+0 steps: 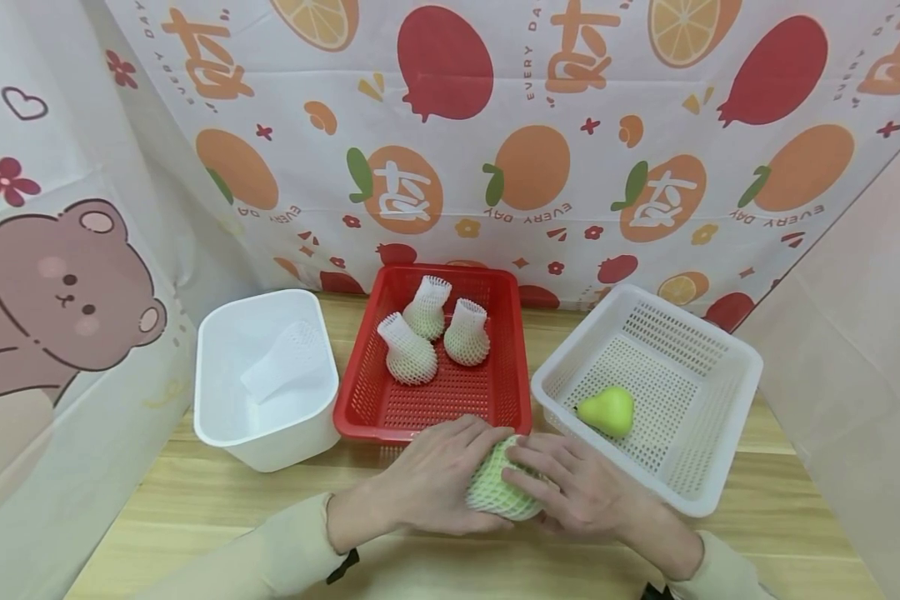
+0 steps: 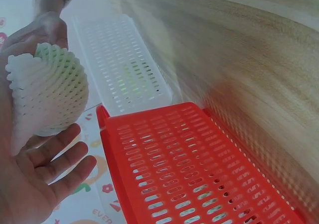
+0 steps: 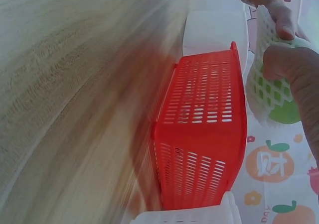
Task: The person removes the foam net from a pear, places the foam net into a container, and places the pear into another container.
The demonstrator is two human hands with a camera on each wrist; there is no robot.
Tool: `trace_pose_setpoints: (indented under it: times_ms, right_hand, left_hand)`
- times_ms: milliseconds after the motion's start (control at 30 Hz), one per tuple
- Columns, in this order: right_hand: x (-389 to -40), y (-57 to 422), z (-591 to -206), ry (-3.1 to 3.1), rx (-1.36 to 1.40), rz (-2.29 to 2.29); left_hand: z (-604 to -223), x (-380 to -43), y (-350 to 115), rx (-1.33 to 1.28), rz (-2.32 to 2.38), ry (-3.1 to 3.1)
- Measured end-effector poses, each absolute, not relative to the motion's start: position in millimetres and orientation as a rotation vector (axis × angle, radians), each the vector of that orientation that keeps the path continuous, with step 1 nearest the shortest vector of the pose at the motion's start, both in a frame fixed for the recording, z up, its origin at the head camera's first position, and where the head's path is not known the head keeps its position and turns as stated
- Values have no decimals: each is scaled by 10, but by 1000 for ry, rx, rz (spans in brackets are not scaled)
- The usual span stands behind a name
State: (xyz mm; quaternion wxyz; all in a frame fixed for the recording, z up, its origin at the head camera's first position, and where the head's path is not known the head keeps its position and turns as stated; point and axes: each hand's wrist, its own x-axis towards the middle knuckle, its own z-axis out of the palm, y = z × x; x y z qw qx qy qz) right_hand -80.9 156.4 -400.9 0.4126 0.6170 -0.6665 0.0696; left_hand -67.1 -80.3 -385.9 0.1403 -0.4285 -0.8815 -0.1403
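From my end, I see both hands grasping one foam-netted fruit [image 1: 501, 487]: the left hand [image 1: 450, 479] cups it with fingers over the far side and thumb on the near side, while the right hand [image 1: 581, 487] has its fingers bent over the other side. The fruit is up off the wooden table [image 1: 157, 521], just in front of the near rim of the red basket [image 1: 390, 435]. What worries me most is the net: the right wrist view shows smooth green at one end and the mesh stretched under the right thumb, so a hard pull there could tear a strand or slide the sleeve off. The left fingers look fairly straight in their own wrist view, which makes me think that a squeeze from the right could squirt the fruit out, to knock the basket rim and bruise. Three wrapped pears [image 1: 411, 358] sit close together in that basket; anything dropped in carelessly could bump them. I'd also watch the right forearm, near the white basket [image 1: 742, 383], since a nudge might roll the bare pear [image 1: 611, 411] lying inside.
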Motion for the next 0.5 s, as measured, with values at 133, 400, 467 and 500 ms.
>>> trace_pose_setpoints:
  times_ms: [133,400,467,500]
  right_hand:
    - [-798,1559,-4029,-1667,1557,197]
    - [-792,1572,-4009,-1665,1554,291]
    - [-790,1578,-3967,-1671,1553,344]
    - [-788,1585,-3946,-1677,1552,374]
  left_hand:
    - [-3855,-672,-797,-1238,-418,-2566]
    - [-3894,-679,-830,-1215,-481,-2581]
    - [-3919,-685,-842,-1209,-502,-2566]
    - [-3932,-688,-848,-1207,-515,-2556]
